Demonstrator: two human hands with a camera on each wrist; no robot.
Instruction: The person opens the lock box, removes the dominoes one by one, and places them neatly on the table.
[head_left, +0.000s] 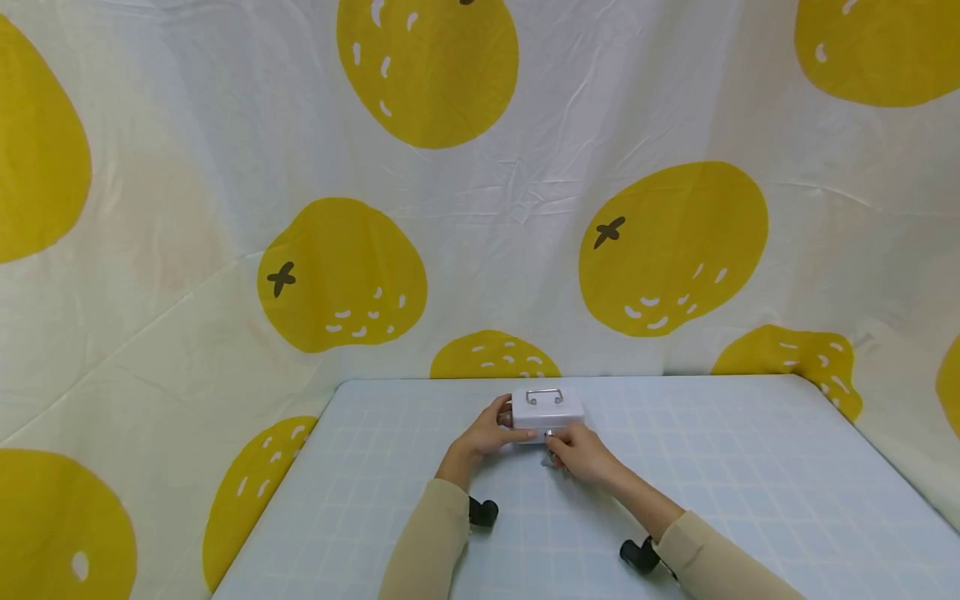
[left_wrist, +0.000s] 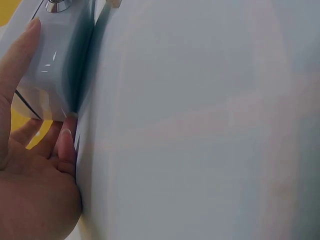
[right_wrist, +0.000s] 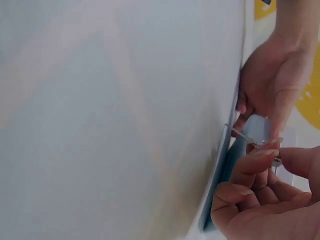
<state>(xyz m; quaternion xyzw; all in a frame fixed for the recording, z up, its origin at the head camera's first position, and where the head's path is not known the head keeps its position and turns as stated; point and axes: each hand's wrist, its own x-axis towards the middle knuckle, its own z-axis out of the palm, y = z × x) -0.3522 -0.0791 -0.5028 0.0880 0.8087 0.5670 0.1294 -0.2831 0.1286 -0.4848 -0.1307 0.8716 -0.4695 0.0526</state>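
Note:
A small white cash box (head_left: 547, 414) with a wire handle (head_left: 543, 396) on its lid sits near the table's far edge. My left hand (head_left: 483, 435) grips its left end, the thumb (left_wrist: 22, 57) along the front and the other fingers around the side. At the front is a round silver lock (left_wrist: 58, 5). My right hand (head_left: 588, 454) pinches a small key at this lock between thumb and forefinger, the fingers hiding most of it. A thin silver piece (right_wrist: 245, 137) hangs from the pinch.
The box stands on a table (head_left: 360, 500) with a pale blue checked cover. Behind it hangs a white curtain (head_left: 525, 183) printed with yellow fruit. Black wrist cameras (head_left: 483, 512) sit below both hands.

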